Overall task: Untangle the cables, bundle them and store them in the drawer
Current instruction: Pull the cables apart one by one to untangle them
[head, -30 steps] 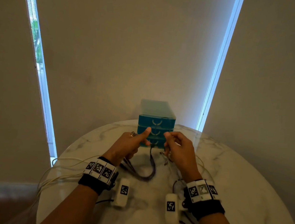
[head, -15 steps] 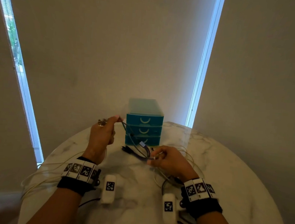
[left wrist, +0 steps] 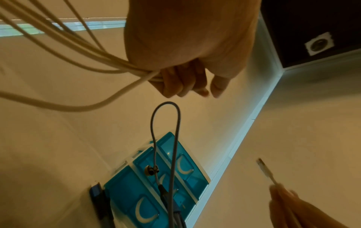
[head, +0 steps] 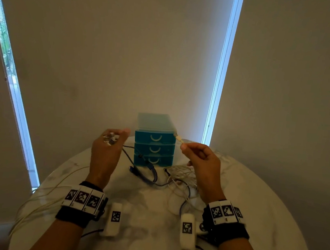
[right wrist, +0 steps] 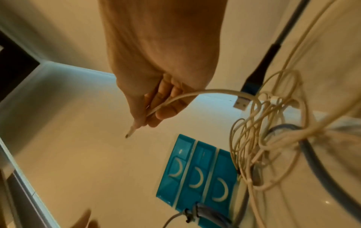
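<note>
My left hand is raised left of the teal three-drawer unit, whose drawers are all closed. In the left wrist view its fingers curl round several white cable strands. A grey cable loop arcs just below the fingers, and I cannot tell whether they touch. My right hand is raised right of the drawers and pinches a white cable just behind its plug. The rest of it drops into a white tangle on the marble table. A dark cable with blue plugs lies before the drawers.
The drawer unit stands at the round table's far edge, close to a wall with narrow window strips on both sides. White cable strands trail off the table's left edge. Two white marker blocks hang at my wrists.
My hands have moved apart from in front of the drawers. The left hand rose to the left. The right hand dipped to the table, then lifted the white cable's plug end.
</note>
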`<state>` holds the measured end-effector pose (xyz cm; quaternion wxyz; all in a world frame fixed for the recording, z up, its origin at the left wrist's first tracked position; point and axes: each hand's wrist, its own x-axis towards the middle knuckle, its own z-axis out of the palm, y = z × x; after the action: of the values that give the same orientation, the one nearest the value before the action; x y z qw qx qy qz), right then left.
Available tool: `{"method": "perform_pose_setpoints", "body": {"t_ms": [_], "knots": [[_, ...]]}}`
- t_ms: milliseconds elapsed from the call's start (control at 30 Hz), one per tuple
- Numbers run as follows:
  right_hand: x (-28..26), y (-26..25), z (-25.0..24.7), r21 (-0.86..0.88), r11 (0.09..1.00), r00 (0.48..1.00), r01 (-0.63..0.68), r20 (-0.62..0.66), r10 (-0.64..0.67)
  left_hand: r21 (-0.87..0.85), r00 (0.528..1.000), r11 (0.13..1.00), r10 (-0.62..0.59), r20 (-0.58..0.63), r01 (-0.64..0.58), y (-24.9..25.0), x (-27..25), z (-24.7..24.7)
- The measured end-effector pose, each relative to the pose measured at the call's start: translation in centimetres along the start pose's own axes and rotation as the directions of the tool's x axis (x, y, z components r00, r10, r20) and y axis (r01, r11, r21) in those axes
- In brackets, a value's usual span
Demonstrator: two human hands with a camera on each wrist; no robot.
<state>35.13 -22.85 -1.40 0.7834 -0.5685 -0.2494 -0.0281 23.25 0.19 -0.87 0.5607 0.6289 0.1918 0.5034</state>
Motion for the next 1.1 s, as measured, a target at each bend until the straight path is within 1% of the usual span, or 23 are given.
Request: {"method": "perform_pose_setpoints", "body": {"t_ms": [67,133,167,233,267,333,400,467,533,567,633,667,700,733,767,800,833,867,900,967,1000,1067,1100], "knots": [[-0.7,0.0,1.0,-0.003,1.0,0.996,-0.025,0.084,0.025,0.083,0.979,0.997,-0.013,0.203,-0.004,1.4,-1.4,0.5],[-1.3,0.5,2.1,-0.049,0.998,0.99,-0.026,0.138,0.032,0.181,0.932,0.983,-0.032,0.36,-0.037,2.0,-2.5,1.1],[-1.6,0.7,2.6,-0.065,0.998,0.987,-0.021,0.158,0.031,0.193,0.911,0.98,-0.038,0.411,-0.047,2.0,-2.7,1.3],[-1.9,1.1,3.4,-0.089,0.996,0.981,-0.015,0.192,0.032,0.138,0.885,0.99,-0.05,0.464,-0.017,2.2,-3.2,1.4],[-2.0,1.3,3.6,-0.101,0.995,0.978,-0.013,0.205,0.034,0.11,0.884,0.994,-0.06,0.464,0.01,2.3,-3.3,1.4],[-1.9,2.0,3.7,-0.145,0.989,0.97,-0.005,0.241,0.04,0.067,0.914,0.997,-0.059,0.402,0.035,2.2,-3.1,1.4],[-1.7,2.8,3.4,-0.237,0.971,0.955,0.025,0.292,0.047,-0.038,0.962,0.997,-0.051,0.267,0.063,2.1,-2.5,1.0],[-1.3,3.3,2.7,-0.363,0.929,0.955,0.066,0.293,0.047,-0.168,0.99,0.98,-0.089,0.113,0.108,1.7,-1.4,0.3],[-0.7,3.6,1.8,-0.435,0.896,0.985,0.095,0.173,-0.02,-0.258,0.989,0.955,-0.146,0.016,0.145,1.0,-0.3,-0.5],[-0.4,3.6,1.3,-0.467,0.876,0.992,0.124,0.088,-0.094,-0.296,0.986,0.943,-0.164,-0.013,0.153,0.8,0.0,-0.7],[0.0,3.6,0.6,-0.562,0.807,0.968,0.181,-0.041,-0.246,-0.363,0.985,0.919,-0.171,-0.021,0.152,0.5,0.3,-1.0],[-0.1,3.5,0.3,-0.613,0.775,0.963,0.155,-0.083,-0.257,-0.386,0.988,0.911,-0.157,-0.004,0.143,0.4,0.3,-1.0],[-0.2,3.5,0.2,-0.634,0.767,0.971,0.097,-0.111,-0.214,-0.398,0.99,0.907,-0.139,0.017,0.134,0.4,0.3,-0.9],[-0.3,3.8,0.2,-0.613,0.789,0.984,0.036,-0.114,-0.134,-0.402,0.991,0.906,-0.131,0.034,0.133,0.4,0.3,-0.8],[-0.4,3.9,0.4,-0.55,0.835,0.995,-0.028,-0.094,-0.029,-0.404,0.99,0.904,-0.128,0.049,0.137,0.2,0.3,-0.6],[-0.5,4.0,0.8,-0.443,0.89,0.994,-0.109,-0.06,0.092,-0.407,0.989,0.902,-0.132,0.064,0.147,0.1,0.3,-0.4],[-0.5,3.9,1.3,-0.32,0.932,0.984,-0.17,-0.004,0.178,-0.409,0.987,0.898,-0.143,0.072,0.16,0.0,0.3,-0.3],[-0.6,3.7,1.9,-0.193,0.962,0.978,-0.193,0.045,0.205,-0.409,0.984,0.895,-0.16,0.079,0.178,0.1,0.3,-0.2],[-0.4,3.6,2.2,-0.103,0.98,0.982,-0.171,0.059,0.178,-0.412,0.981,0.89,-0.177,0.082,0.195,0.0,0.4,-0.2],[0.2,3.2,2.5,0.074,0.995,0.998,-0.062,0.006,0.062,-0.431,0.975,0.875,-0.206,0.082,0.221,-0.2,0.7,-0.5],[0.3,2.9,2.5,0.174,0.984,0.999,-0.034,-0.032,0.04,-0.45,0.972,0.861,-0.219,0.089,0.235,-0.4,0.8,-0.7],[0.7,2.9,1.8,0.312,0.948,0.989,-0.063,-0.107,0.101,-0.5,0.962,0.822,-0.242,0.122,0.271,-0.7,1.1,-1.1],[0.8,2.9,1.2,0.392,0.912,0.973,-0.121,-0.135,0.188,-0.516,0.958,0.807,-0.252,0.138,0.287,-0.9,1.2,-1.2]]}}
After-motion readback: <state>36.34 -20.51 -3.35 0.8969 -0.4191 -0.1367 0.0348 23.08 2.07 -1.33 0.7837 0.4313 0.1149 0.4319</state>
